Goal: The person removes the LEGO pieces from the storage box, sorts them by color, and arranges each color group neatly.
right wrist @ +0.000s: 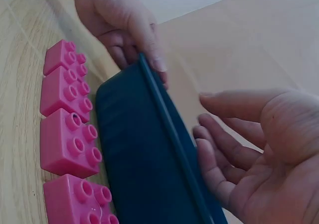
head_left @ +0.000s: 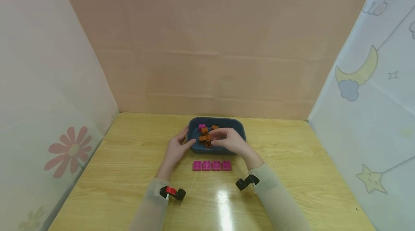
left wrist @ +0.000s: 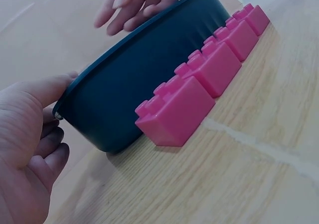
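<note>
A dark blue oblong bin (head_left: pixel 223 151) stands on the table with several orange bricks (head_left: pixel 203 138) and a pink brick (head_left: pixel 202 126) inside. My left hand (head_left: pixel 176 149) holds the bin's left end, thumb over the rim and the other fingers outside below it. Over the bin's interior hangs my right hand (head_left: pixel 231 141), its fingers loosely bent and nothing between them in the right wrist view (right wrist: pixel 249 144). Just in front of the bin, several pink bricks (left wrist: pixel 174 109) stand in a row, studs up.
The light wooden table (head_left: pixel 136 159) runs back to a tan paper-like backdrop (head_left: pixel 207 62). White panels flank it, the left with a flower (head_left: pixel 72 150), the right with a moon (head_left: pixel 360 71). Each sleeve carries a black wrist camera (head_left: pixel 248 181).
</note>
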`<act>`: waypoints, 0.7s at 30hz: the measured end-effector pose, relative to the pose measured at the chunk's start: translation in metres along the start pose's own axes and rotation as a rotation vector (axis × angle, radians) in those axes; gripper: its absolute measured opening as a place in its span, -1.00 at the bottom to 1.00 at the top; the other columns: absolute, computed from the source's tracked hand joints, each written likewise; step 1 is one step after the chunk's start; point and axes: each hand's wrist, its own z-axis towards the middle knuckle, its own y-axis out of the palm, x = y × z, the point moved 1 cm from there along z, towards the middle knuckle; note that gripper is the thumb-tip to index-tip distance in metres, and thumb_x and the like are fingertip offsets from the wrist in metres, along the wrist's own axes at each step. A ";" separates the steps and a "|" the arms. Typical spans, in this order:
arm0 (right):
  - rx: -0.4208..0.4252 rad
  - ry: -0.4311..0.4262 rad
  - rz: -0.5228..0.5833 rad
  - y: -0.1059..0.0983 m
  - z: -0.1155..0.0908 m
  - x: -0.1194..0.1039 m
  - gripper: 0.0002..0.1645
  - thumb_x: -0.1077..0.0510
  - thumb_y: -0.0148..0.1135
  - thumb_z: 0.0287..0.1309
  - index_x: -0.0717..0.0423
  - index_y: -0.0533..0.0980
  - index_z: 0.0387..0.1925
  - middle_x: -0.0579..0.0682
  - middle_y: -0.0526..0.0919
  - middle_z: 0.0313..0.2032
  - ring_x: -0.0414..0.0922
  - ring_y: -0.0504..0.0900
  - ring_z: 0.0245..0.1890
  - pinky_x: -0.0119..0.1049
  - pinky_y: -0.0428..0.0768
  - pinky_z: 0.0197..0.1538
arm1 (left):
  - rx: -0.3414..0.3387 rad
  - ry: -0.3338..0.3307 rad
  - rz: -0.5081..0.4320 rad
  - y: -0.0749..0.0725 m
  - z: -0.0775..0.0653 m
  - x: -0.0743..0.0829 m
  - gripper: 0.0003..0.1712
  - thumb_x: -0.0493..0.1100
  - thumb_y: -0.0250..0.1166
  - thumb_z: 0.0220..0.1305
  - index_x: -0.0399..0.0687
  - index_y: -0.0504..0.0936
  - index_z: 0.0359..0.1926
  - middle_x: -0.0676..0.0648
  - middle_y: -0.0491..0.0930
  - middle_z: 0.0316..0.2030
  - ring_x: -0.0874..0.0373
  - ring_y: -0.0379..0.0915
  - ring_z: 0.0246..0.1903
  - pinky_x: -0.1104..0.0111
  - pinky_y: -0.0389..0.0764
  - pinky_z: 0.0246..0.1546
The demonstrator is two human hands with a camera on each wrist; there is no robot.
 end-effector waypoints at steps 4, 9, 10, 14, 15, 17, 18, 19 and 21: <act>0.040 0.026 -0.003 0.005 0.017 0.001 -0.52 0.15 0.46 0.38 0.14 0.67 0.29 0.04 0.74 0.18 -0.01 0.71 0.14 0.02 0.70 0.23 | -0.001 -0.001 0.005 -0.002 0.001 -0.002 -0.11 -0.02 0.53 0.39 -0.27 0.35 0.56 -0.03 0.27 0.59 0.02 0.11 0.60 0.25 0.30 0.51; 0.074 0.051 -0.016 0.009 0.034 0.001 -0.56 0.20 0.44 0.39 0.18 0.68 0.25 0.10 0.76 0.14 0.01 0.71 0.12 0.07 0.69 0.24 | -0.010 0.000 -0.004 -0.004 0.002 -0.004 -0.12 -0.05 0.52 0.40 -0.27 0.35 0.56 -0.07 0.27 0.59 -0.01 0.10 0.60 0.22 0.29 0.51; 0.080 0.059 -0.019 0.010 0.037 0.000 -0.55 0.21 0.44 0.39 0.17 0.68 0.26 0.11 0.76 0.15 0.02 0.71 0.13 0.08 0.68 0.25 | -0.010 0.000 -0.002 -0.004 0.002 -0.004 -0.13 -0.07 0.51 0.41 -0.27 0.35 0.56 -0.08 0.27 0.59 -0.02 0.10 0.60 0.22 0.29 0.51; 0.099 0.076 -0.051 0.013 0.050 0.003 -0.56 0.20 0.44 0.39 0.13 0.69 0.26 0.10 0.74 0.17 0.02 0.69 0.16 0.10 0.66 0.28 | -0.005 0.003 0.006 -0.004 0.003 -0.006 -0.17 -0.13 0.49 0.42 -0.28 0.35 0.56 -0.09 0.27 0.59 -0.03 0.11 0.60 0.20 0.30 0.51; 0.107 0.078 -0.057 0.013 0.053 0.004 -0.57 0.20 0.44 0.39 0.12 0.69 0.25 0.08 0.75 0.17 0.03 0.69 0.16 0.11 0.65 0.28 | -0.003 0.003 0.008 -0.005 0.002 -0.006 -0.16 -0.12 0.50 0.42 -0.27 0.35 0.56 -0.07 0.28 0.59 -0.01 0.12 0.60 0.21 0.30 0.51; 0.124 0.079 -0.071 0.014 0.059 0.004 -0.58 0.20 0.44 0.39 0.12 0.70 0.24 0.06 0.75 0.16 0.04 0.69 0.16 0.10 0.66 0.27 | -0.002 0.005 0.013 -0.005 0.002 -0.006 -0.15 -0.08 0.50 0.42 -0.26 0.35 0.57 -0.07 0.28 0.59 -0.01 0.12 0.59 0.22 0.30 0.51; 0.131 0.080 -0.077 0.014 0.061 0.004 -0.59 0.20 0.44 0.39 0.12 0.71 0.23 0.05 0.76 0.15 0.04 0.70 0.16 0.10 0.66 0.27 | -0.003 0.006 0.011 -0.006 0.002 -0.007 -0.14 -0.08 0.51 0.42 -0.26 0.35 0.57 -0.07 0.28 0.59 -0.02 0.12 0.59 0.22 0.30 0.51; 0.138 0.082 -0.082 0.015 0.064 0.004 -0.59 0.20 0.44 0.39 0.12 0.71 0.23 0.04 0.76 0.14 0.05 0.70 0.16 0.10 0.66 0.27 | -0.004 0.008 0.009 -0.006 0.002 -0.006 -0.14 -0.07 0.50 0.42 -0.27 0.34 0.57 -0.08 0.28 0.59 -0.02 0.12 0.59 0.21 0.30 0.51; 0.149 0.083 -0.102 0.015 0.068 0.004 -0.59 0.19 0.43 0.39 0.11 0.71 0.23 0.04 0.76 0.14 0.05 0.70 0.17 0.09 0.67 0.25 | -0.005 0.008 0.001 -0.007 0.002 -0.007 -0.14 -0.06 0.50 0.42 -0.26 0.34 0.57 -0.08 0.28 0.59 -0.02 0.12 0.59 0.21 0.29 0.52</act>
